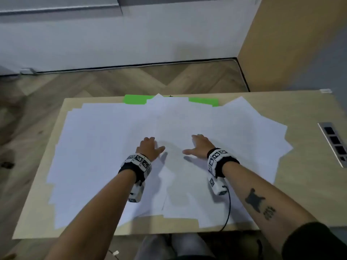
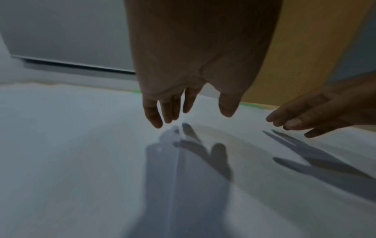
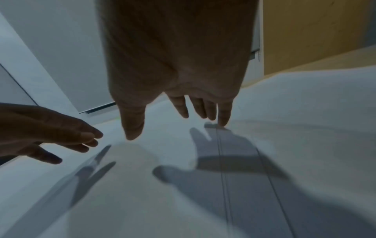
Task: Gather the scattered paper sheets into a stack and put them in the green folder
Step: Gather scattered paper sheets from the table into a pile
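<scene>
both hands, left hand (image 1: 150,147) and right hand (image 1: 200,146), fingers spread over scattered paper sheets (image 1: 93,147), green folder (image 1: 134,99) mostly hidden beneath

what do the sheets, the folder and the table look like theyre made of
Sheets: thin white paper, matte; they lie flat and overlap, with faint edges showing through.
Folder: bright green, smooth; probably card or plastic, but only its far edge peeks out from under the sheets, so I cannot tell which.
Table: pale wood-look top, likely laminate or veneer, with faint grain and an even, dull sheen.
</scene>
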